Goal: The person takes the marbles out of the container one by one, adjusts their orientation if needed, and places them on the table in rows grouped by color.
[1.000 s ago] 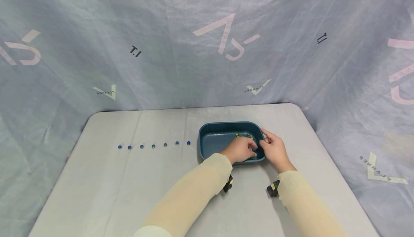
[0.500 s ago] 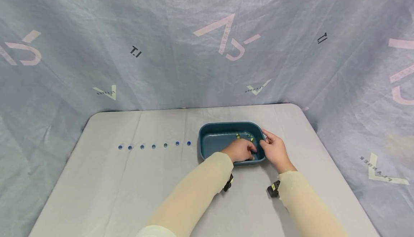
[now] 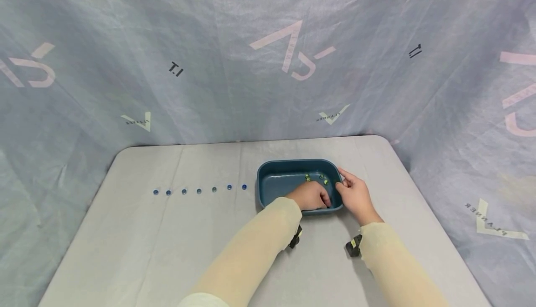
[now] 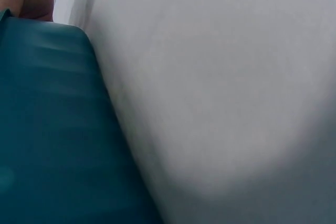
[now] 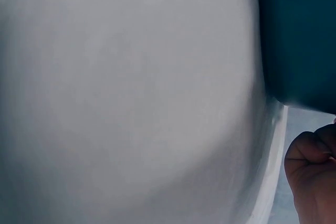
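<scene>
A deep teal rectangular bin (image 3: 276,185) stands right of centre on the table in the head view. Inside it, my left hand (image 3: 311,195) reaches down over the near right corner; its fingertips are hidden, so I cannot tell whether they hold anything. Several green marbles (image 3: 326,182) lie on the bin's floor beyond that hand. At the bin's right end my right hand (image 3: 355,197) grips the rim between thumb and fingers. The left wrist view is partly filled by the bin's outer wall (image 4: 52,119). In the right wrist view, curled fingers (image 5: 310,150) show beside the bin.
A row of several blue marbles (image 3: 198,191) stretches across the left half of the grey-white cloth-covered table (image 3: 125,251). Hanging printed fabric (image 3: 209,97) encloses the table at the back and sides. Black wrist cameras (image 3: 353,246) sit under both forearms.
My left hand's fingers have shifted down toward the near right corner of the bin, showing more of the green marbles. My right hand stays at the rim. The marble row has not moved.
</scene>
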A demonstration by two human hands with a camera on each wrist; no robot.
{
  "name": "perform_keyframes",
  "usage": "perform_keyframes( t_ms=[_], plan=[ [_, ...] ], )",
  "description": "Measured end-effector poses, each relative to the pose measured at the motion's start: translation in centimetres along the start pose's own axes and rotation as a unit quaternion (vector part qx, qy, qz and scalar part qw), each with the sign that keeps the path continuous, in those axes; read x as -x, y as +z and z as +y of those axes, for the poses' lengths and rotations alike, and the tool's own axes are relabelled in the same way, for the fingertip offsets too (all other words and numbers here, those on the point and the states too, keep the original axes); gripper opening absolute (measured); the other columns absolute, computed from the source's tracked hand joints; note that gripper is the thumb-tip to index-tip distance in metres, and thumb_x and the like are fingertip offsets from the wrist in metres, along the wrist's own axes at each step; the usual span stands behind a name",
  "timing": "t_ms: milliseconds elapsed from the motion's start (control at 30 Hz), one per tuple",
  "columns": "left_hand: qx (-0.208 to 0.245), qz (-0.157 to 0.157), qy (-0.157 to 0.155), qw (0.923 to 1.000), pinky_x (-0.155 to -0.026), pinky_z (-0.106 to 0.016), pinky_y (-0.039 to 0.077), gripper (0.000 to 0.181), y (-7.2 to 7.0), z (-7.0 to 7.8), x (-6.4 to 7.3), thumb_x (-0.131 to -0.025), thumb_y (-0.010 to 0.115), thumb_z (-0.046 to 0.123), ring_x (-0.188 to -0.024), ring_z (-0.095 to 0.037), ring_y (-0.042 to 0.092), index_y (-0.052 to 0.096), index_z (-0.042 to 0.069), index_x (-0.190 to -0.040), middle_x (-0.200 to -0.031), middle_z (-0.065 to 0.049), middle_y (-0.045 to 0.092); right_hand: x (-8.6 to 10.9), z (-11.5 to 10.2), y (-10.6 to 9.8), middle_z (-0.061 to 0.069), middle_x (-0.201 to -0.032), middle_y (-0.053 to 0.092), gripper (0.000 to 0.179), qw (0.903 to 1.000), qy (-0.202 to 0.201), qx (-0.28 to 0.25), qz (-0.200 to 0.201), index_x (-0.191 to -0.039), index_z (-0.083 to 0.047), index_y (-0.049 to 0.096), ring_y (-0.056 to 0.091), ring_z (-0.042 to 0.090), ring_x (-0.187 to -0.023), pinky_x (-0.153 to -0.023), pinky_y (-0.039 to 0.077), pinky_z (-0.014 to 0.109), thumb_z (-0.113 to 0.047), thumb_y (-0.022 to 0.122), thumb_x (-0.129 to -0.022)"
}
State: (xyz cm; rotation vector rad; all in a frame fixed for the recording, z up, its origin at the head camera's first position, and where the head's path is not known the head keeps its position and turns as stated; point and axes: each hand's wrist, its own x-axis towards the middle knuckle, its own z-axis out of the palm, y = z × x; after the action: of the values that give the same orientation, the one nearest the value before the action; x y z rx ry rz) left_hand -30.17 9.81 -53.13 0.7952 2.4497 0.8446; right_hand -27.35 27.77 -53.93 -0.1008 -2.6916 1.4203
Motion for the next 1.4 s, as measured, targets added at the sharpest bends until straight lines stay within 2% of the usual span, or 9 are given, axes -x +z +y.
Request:
perform_keyframes(
  t_ms=[167,467,867,1000,1167,1400],
  plan=[
    [-0.008,-0.007,-0.002,0.9999,-0.068,-0.018,0.049,0.011,-0.2,0.3,0.2,-0.090,0.078,0.012,-0.074,-0.001,0.060,0.082,0.021,-0.087,-0.086,0.011,0.073,0.0,0.0,0.0,0.002,-0.068,0.046,0.051,1.0000,0.000,-0.001,0.002,-0.150,-0.001,0.051,0.040,0.017,-0.056,-0.055,0.036,0.028,-0.007,0.060,-0.100],
    [0.015,0.013,0.005,0.9998,-0.066,-0.020,0.049,0.008,-0.1,-0.1,0.3,-0.090,0.080,0.014,-0.072,-0.003,0.060,0.079,0.020,-0.085,-0.077,0.015,0.067,0.1,-0.2,0.1,0.002,-0.069,0.046,0.052,1.0000,0.007,-0.003,0.001,-0.151,-0.003,0.051,0.040,0.017,-0.056,-0.054,0.035,0.028,-0.009,0.060,-0.100],
    [0.044,0.067,0.010,0.9968,-0.070,-0.019,0.050,0.010,0.0,-0.3,0.2,-0.090,0.080,0.016,-0.073,-0.001,0.060,0.075,0.023,-0.085,-0.080,0.017,0.066,0.2,-0.4,-0.3,0.002,-0.067,0.046,0.052,1.0000,-0.001,0.003,-0.002,-0.151,0.000,0.050,0.040,0.015,-0.054,-0.053,0.036,0.028,-0.006,0.059,-0.100],
    [0.039,0.092,0.028,0.9946,-0.070,-0.019,0.050,0.006,-0.7,-0.1,1.3,-0.093,0.075,0.013,-0.073,-0.002,0.059,0.076,0.019,-0.094,-0.084,0.015,0.067,0.1,-0.3,-0.1,0.002,-0.067,0.046,0.052,1.0000,0.001,0.005,0.001,-0.151,-0.002,0.050,0.039,0.015,-0.053,-0.052,0.035,0.027,-0.006,0.059,-0.100],
    [0.079,0.113,0.032,0.9899,-0.072,-0.021,0.051,0.011,-2.4,0.1,3.7,-0.095,0.073,0.010,-0.077,-0.003,0.060,0.077,0.013,-0.105,-0.092,0.010,0.069,0.1,-0.4,0.1,0.001,-0.068,0.046,0.053,0.9999,0.002,0.012,-0.002,-0.151,0.000,0.050,0.039,0.015,-0.054,-0.053,0.036,0.028,-0.006,0.059,-0.099],
    [0.132,0.148,0.041,0.9792,-0.073,-0.023,0.052,0.009,-4.6,-0.3,6.8,-0.097,0.073,0.014,-0.082,-0.006,0.060,0.076,0.021,-0.101,-0.093,0.013,0.065,0.2,-0.5,0.0,0.003,-0.070,0.047,0.053,0.9998,0.007,0.018,0.000,-0.151,-0.001,0.050,0.041,0.017,-0.057,-0.053,0.037,0.028,-0.007,0.059,-0.099]
  ],
)
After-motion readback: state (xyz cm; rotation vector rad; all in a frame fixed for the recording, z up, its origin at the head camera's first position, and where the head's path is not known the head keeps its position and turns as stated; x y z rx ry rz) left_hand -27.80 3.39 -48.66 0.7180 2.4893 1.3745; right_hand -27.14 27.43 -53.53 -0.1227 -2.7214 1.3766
